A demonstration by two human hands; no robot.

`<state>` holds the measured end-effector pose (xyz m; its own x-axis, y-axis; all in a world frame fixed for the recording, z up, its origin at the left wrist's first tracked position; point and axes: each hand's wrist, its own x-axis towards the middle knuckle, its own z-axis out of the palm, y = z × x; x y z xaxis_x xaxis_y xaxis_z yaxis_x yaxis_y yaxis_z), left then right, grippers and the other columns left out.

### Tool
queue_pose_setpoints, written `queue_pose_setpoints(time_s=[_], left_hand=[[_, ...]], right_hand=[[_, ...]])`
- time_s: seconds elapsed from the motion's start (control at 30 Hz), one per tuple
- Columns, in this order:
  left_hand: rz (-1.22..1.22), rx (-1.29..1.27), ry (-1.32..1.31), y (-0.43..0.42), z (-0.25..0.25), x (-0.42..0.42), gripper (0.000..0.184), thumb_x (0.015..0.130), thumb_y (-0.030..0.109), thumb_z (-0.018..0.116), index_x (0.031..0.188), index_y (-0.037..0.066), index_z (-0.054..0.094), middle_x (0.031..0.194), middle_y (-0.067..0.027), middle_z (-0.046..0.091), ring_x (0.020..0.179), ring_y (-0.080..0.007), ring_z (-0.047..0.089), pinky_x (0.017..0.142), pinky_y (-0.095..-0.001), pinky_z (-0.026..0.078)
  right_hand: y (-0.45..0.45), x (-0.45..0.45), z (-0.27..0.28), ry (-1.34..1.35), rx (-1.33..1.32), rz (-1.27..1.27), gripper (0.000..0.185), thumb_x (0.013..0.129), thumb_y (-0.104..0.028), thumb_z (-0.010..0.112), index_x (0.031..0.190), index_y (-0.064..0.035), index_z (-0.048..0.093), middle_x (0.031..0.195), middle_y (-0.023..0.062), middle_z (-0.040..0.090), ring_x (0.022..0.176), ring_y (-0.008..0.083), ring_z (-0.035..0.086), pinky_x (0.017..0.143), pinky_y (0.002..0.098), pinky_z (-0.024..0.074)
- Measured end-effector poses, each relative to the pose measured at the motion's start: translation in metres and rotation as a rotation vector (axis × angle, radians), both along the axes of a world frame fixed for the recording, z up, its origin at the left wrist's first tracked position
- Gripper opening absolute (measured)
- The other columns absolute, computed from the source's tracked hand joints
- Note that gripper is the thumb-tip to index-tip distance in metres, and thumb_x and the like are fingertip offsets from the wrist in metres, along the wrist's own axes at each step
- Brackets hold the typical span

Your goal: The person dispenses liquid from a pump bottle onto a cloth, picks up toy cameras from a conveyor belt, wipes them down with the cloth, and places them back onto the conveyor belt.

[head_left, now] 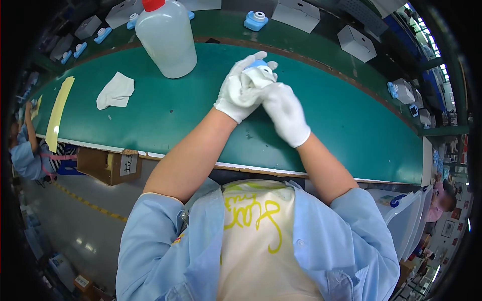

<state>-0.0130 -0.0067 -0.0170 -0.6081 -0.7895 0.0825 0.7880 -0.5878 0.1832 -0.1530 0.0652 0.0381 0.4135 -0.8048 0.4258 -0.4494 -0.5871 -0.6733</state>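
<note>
In white gloves, both of my hands meet above the green bench top. My left hand (pixel 232 95) is wrapped round a small blue toy camera (pixel 259 63) with a white round part, mostly covered by fingers and cloth. My right hand (pixel 287 113) is closed on a white cloth (pixel 255 79) and presses it against the camera. Its fingertips are partly hidden and slightly blurred.
A large translucent bottle (pixel 168 45) with a red cap stands behind, left of my hands. Another white cloth (pixel 116 91) lies at left, near yellow tape (pixel 59 113). Along the back shelf sit white boxes (pixel 296 16) and more blue cameras (pixel 256 21). A co-worker (pixel 27 150) is at far left.
</note>
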Motion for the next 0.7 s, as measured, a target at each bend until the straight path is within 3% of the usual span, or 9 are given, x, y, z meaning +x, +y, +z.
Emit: queue_pose_setpoints(time_s=[0.07, 0.13, 0.2, 0.3, 0.4, 0.47, 0.53, 0.6, 0.7], left_hand=[[0.045, 0.085, -0.058, -0.002, 0.000, -0.002, 0.035, 0.095, 0.028, 0.050, 0.123, 0.008, 0.053, 0.110, -0.0143, 0.062, 0.101, -0.0282, 0.059, 0.091, -0.0421, 0.047], [0.126, 0.193, -0.188, -0.002, 0.016, -0.004, 0.037, 0.096, 0.030, 0.049, 0.126, 0.008, 0.052, 0.115, -0.0141, 0.061, 0.105, -0.0294, 0.059, 0.094, -0.0432, 0.046], [0.160, 0.194, -0.203, 0.003, 0.026, -0.005, 0.040, 0.097, 0.032, 0.046, 0.127, 0.007, 0.051, 0.120, -0.0133, 0.059, 0.109, -0.0286, 0.057, 0.097, -0.0428, 0.045], [0.170, 0.132, -0.083, 0.007, 0.027, -0.004, 0.042, 0.099, 0.035, 0.040, 0.128, 0.006, 0.050, 0.125, -0.0129, 0.056, 0.115, -0.0283, 0.055, 0.101, -0.0418, 0.042], [0.093, 0.220, -0.073, 0.006, 0.022, -0.002, 0.049, 0.102, 0.041, 0.030, 0.132, 0.005, 0.046, 0.130, -0.0128, 0.053, 0.125, -0.0273, 0.047, 0.110, -0.0410, 0.033], [0.130, 0.196, -0.105, 0.002, 0.008, -0.006, 0.051, 0.103, 0.043, 0.029, 0.134, 0.006, 0.045, 0.133, -0.0127, 0.051, 0.128, -0.0277, 0.044, 0.112, -0.0409, 0.030], [0.134, 0.111, -0.229, 0.010, 0.024, -0.011, 0.060, 0.101, 0.051, 0.029, 0.140, 0.005, 0.038, 0.142, -0.0136, 0.041, 0.132, -0.0295, 0.039, 0.112, -0.0409, 0.029], [0.182, -0.016, -0.424, 0.006, 0.023, -0.017, 0.066, 0.101, 0.052, 0.029, 0.141, 0.000, 0.034, 0.141, -0.0172, 0.041, 0.132, -0.0307, 0.040, 0.112, -0.0414, 0.031], [0.123, -0.054, -0.573, 0.008, 0.024, -0.019, 0.069, 0.101, 0.052, 0.032, 0.141, -0.004, 0.032, 0.138, -0.0211, 0.042, 0.128, -0.0323, 0.044, 0.110, -0.0417, 0.035]], right_hand=[[-0.025, -0.012, -0.024, -0.165, -0.170, -0.166, 0.025, 0.091, -0.023, 0.056, 0.093, -0.0006, 0.065, 0.092, 0.0143, 0.065, 0.077, 0.0276, 0.062, 0.069, 0.0354, 0.0485], [-0.039, -0.028, -0.006, -0.346, 0.546, -0.482, 0.032, 0.096, -0.029, 0.053, 0.098, 0.0013, 0.063, 0.091, 0.0082, 0.066, 0.079, 0.0174, 0.061, 0.068, 0.0323, 0.0468], [-0.043, -0.022, -0.001, -1.004, 0.498, -0.467, 0.034, 0.102, -0.024, 0.041, 0.107, 0.0022, 0.062, 0.100, 0.0086, 0.066, 0.090, 0.0170, 0.062, 0.081, 0.0287, 0.0472], [-0.032, -0.002, 0.006, -0.155, -0.127, -0.242, 0.029, 0.095, -0.018, 0.047, 0.115, -0.0016, 0.061, 0.113, 0.0162, 0.062, 0.105, 0.0309, 0.059, 0.093, 0.0382, 0.0457], [-0.017, 0.026, -0.005, 0.184, -0.164, -0.284, 0.039, 0.081, -0.017, 0.066, 0.118, -0.0040, 0.059, 0.128, 0.0229, 0.051, 0.117, 0.0411, 0.050, 0.102, 0.0435, 0.0395], [-0.053, 0.000, -0.027, 0.227, -0.184, -0.201, 0.043, 0.078, -0.014, 0.069, 0.117, -0.0012, 0.056, 0.120, 0.0256, 0.055, 0.113, 0.0388, 0.053, 0.098, 0.0424, 0.0431], [-0.059, -0.003, -0.012, -0.224, 0.060, -0.377, 0.037, 0.077, -0.013, 0.070, 0.110, 0.0009, 0.059, 0.108, 0.0223, 0.062, 0.103, 0.0315, 0.061, 0.091, 0.0367, 0.0473], [-0.088, -0.027, -0.012, -0.256, 0.136, -0.445, 0.030, 0.077, -0.013, 0.071, 0.103, 0.0015, 0.062, 0.097, 0.0196, 0.065, 0.091, 0.0246, 0.065, 0.083, 0.0322, 0.0497], [-0.127, -0.066, 0.005, 0.016, 0.011, -0.636, 0.028, 0.077, -0.013, 0.071, 0.101, 0.0017, 0.064, 0.092, 0.0187, 0.066, 0.087, 0.0281, 0.067, 0.077, 0.0367, 0.0518]])
